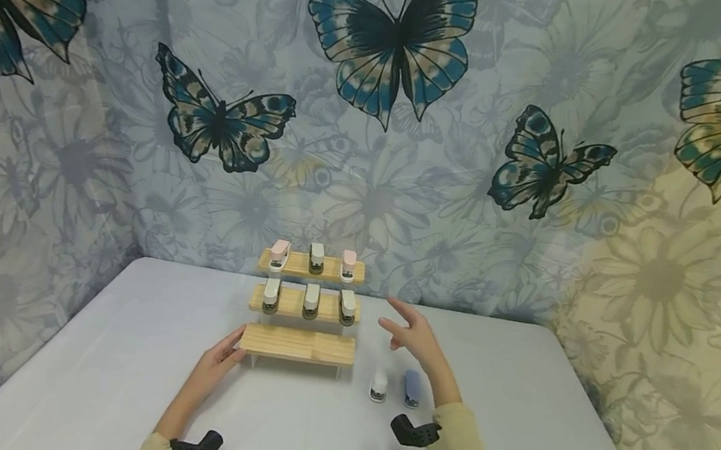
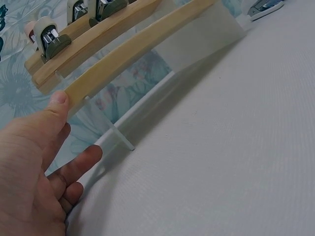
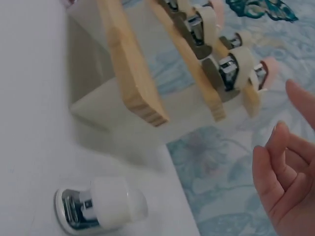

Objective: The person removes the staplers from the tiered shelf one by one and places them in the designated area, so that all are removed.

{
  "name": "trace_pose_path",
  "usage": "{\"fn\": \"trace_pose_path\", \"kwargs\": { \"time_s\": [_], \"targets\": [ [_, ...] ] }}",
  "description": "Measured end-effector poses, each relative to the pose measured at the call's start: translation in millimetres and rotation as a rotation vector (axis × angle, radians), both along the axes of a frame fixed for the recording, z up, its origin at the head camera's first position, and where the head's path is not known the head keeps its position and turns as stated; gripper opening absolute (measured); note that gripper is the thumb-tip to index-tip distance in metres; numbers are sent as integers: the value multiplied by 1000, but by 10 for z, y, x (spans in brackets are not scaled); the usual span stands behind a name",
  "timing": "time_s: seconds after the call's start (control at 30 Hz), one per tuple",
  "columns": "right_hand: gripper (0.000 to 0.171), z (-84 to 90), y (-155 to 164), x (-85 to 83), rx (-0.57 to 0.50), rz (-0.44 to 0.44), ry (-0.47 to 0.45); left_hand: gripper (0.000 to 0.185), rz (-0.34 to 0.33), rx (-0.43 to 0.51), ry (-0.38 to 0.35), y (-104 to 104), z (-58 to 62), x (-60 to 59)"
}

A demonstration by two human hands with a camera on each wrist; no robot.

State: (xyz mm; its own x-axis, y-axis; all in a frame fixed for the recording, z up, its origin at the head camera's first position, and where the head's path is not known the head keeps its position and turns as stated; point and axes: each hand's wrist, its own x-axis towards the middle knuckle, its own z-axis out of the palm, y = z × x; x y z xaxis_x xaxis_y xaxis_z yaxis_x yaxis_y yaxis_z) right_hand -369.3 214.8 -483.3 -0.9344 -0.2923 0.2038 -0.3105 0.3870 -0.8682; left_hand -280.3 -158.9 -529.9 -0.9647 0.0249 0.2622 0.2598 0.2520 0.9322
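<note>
Touching bottom shelf (image 1: 298, 344) edge: left hand (image 1: 217, 364)

White stapler (image 3: 101, 210) on table, wooden rack (image 3: 162, 64) behind, right hand (image 3: 285, 177) (loosely curled)

Pale wooden rack (image 1: 298, 344); white stapler (image 1: 378, 385), blue stapler (image 1: 411, 388).
</note>
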Motion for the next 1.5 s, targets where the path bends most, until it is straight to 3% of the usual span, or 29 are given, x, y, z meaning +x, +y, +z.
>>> {"fn": "trace_pose_path", "kwargs": {
  "time_s": [0.13,0.4,0.53,0.7,0.83,1.07,1.27,1.5],
  "targets": [
    [54,521,-293,269,-53,83,-91,46,11,17,2,-14,20,-26],
    [55,807,-610,377,-87,170,-205,47,-9,22,4,-57,42,-70],
    [59,771,-655,253,-158,141,-215,47,-66,30,47,-62,61,-105],
    [63,640,-678,157,-198,122,-207,47,-48,24,22,-24,48,-67],
    [68,612,-721,185,-222,110,-262,48,-20,16,-3,-8,23,-3],
    [70,797,-838,328,-278,161,-364,47,-1,43,10,-14,11,3],
    [63,861,-899,383,-249,112,-328,46,-28,21,40,-46,32,-41],
    [63,775,-879,355,-266,75,-324,47,-56,17,37,-52,28,-43]
  ]
}}
